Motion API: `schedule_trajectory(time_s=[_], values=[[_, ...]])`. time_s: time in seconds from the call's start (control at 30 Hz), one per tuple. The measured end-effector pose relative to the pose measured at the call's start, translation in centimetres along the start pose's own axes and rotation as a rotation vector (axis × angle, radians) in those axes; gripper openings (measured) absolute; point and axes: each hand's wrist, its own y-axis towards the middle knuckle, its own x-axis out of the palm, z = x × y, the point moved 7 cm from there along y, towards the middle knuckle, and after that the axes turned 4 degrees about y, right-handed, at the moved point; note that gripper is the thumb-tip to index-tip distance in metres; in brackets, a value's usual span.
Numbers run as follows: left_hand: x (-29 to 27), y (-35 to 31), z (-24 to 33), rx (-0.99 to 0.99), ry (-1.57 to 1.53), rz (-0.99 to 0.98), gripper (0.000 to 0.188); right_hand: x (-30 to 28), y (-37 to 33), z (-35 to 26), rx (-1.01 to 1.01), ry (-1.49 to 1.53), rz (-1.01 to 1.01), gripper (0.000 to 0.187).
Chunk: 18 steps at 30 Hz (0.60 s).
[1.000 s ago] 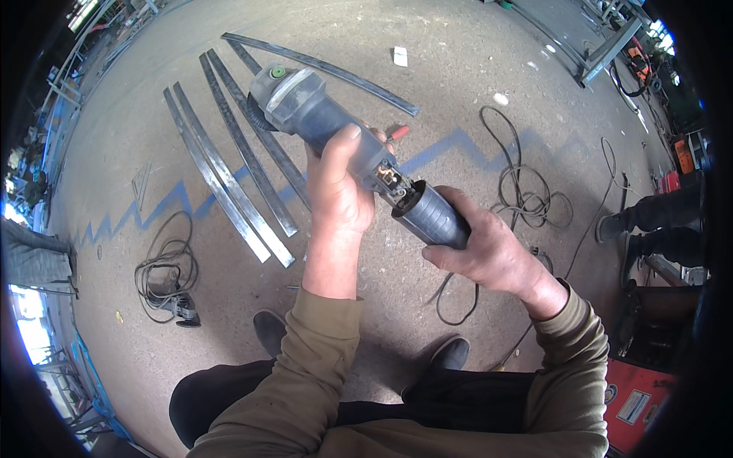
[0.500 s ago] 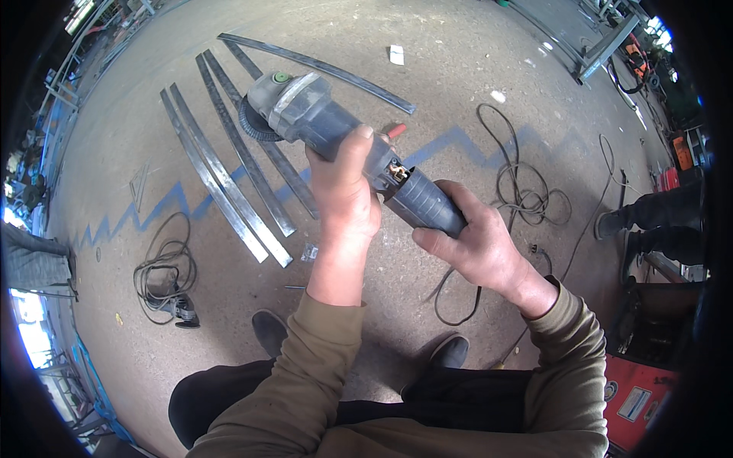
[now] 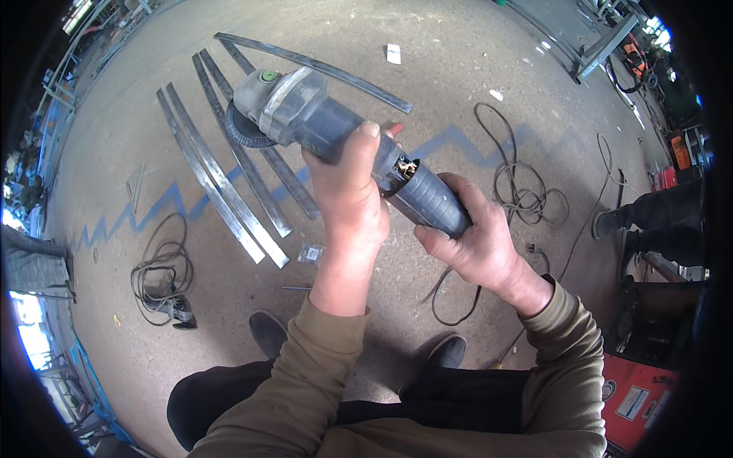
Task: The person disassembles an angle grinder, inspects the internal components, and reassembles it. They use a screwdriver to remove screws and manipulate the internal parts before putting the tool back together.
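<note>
Grey-blue angle grinder (image 3: 324, 122) — tilted, innards (image 3: 408, 168) exposed; black ribbed sleeve (image 3: 431, 201) partly on.

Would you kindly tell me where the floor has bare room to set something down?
Bare floor lies between the corded tool and left shoe, and between the white scrap and looped cable. It is crowded among the metal strips and inside the cable's loops.

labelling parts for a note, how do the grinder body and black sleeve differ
The grinder body is longer, the black sleeve shorter. The body has a grey head with a green button; the sleeve is a ribbed tube. The left hand grips the body, the right hand the sleeve. Both are dark, held up and slant the same way.
</note>
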Motion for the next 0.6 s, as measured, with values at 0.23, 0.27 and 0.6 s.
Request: schedule_trajectory(time_s=[0.23, 0.27, 0.6], values=[[0.1, 0.1, 0.1, 0.025, 0.044, 0.027, 0.06, -0.1, 0.1, 0.6, 0.046, 0.017, -0.042, 0.067], [0.2, 0.1, 0.1, 0.026, 0.06, 0.035, 0.058, -0.1, 0.2, 0.7, 0.054, 0.022, -0.05, 0.067], [-0.7, 1.8, -0.2, -0.037, 0.074, 0.147, 0.047, -1.0, 0.1, 1.3, 0.306, 0.078, -0.241, 0.069]])
